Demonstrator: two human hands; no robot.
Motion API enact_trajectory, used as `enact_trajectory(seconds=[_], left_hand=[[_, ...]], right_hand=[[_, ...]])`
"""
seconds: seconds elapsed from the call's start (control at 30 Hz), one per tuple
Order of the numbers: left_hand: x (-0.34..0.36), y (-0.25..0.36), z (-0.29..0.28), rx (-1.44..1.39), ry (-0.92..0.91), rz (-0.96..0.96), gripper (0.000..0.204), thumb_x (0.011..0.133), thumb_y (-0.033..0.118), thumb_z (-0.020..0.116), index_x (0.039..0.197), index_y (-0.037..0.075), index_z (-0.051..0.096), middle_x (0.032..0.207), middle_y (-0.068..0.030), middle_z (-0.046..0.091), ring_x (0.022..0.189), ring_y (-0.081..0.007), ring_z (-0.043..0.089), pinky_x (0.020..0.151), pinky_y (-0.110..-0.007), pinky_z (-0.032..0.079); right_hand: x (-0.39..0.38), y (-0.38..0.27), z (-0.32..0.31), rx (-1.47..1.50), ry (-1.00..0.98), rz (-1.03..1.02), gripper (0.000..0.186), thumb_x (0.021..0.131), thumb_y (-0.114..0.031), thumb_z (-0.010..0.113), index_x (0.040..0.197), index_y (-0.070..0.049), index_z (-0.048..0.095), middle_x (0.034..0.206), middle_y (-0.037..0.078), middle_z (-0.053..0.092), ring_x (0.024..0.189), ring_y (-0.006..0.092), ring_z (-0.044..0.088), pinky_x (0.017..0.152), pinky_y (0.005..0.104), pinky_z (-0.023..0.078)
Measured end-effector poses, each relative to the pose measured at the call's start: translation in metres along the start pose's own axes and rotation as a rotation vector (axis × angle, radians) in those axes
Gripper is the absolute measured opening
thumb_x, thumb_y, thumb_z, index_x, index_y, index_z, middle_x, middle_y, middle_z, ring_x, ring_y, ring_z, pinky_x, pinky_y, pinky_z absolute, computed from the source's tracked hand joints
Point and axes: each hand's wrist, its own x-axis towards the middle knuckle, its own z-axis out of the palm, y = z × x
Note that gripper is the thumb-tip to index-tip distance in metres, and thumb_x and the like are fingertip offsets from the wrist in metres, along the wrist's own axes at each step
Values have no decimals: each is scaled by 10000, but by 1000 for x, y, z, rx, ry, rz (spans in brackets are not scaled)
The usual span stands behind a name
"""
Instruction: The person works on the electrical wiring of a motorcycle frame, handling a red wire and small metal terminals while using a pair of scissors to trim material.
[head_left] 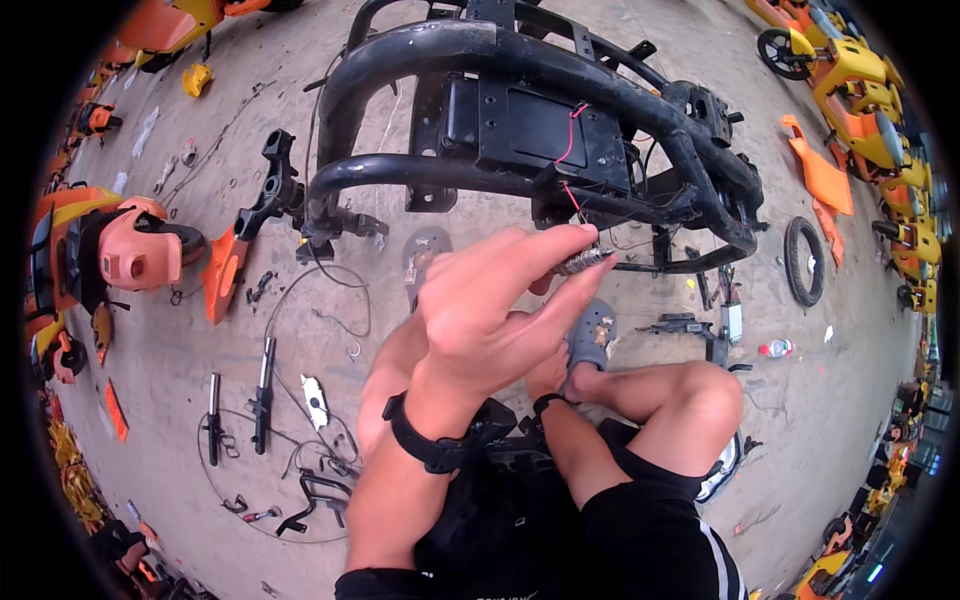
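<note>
My left hand (490, 295) is raised in front of the black tubular vehicle frame (400, 172), its thumb and forefinger pinching a short, dark, ribbed metal piece (582, 262). I cannot make out its exact kind. A thin red wire (572, 135) runs down over the frame's black box (535, 125) and ends close to those fingertips; whether it touches them is unclear. Lower down, by my right shoe, my right hand (546, 372) is partly covered by the left one. Its fingers are hidden. Both wrists wear black straps.
Loose parts lie on the concrete floor: a tyre (804, 262), an orange panel (822, 175), shock absorbers (262, 400), a black fork piece (275, 185), cables and a bottle (776, 348). Orange and yellow scooters (850, 85) line both sides. My grey shoes (596, 330) stand under the frame.
</note>
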Motion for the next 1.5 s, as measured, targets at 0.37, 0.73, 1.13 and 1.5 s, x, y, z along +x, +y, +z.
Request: enact_trajectory(seconds=[0.37,0.73,1.13,1.5], left_hand=[[-1,-2,-4,25,-22,11,297,723,-47,862,995,9,759,681,-33,660,499,-47,508,442,-189,341],[-1,3,1,18,-49,8,301,715,-25,866,991,38,766,666,-24,650,487,-65,507,438,-211,349],[-6,-8,-12,81,-119,57,284,745,25,850,1015,84,786,565,-31,524,455,-109,475,437,-270,353],[-6,-11,-12,-9,-124,33,197,783,72,835,974,72,789,621,-52,606,487,-132,527,463,-284,400]], right_hand=[[-9,-10,-19,26,79,76,543,746,-260,877,1175,-56,614,1124,90,620,1041,273,639,845,391,553],[10,-5,-35,208,-284,406,435,777,-247,859,1108,-52,657,1011,66,659,939,232,676,786,356,566],[9,-28,-126,1465,-1261,188,240,942,-276,744,1066,-83,676,866,-7,646,626,86,491,581,240,408],[-41,0,-375,1105,-1115,-326,437,874,-371,795,1012,-3,602,895,180,699,602,140,609,513,245,492]])
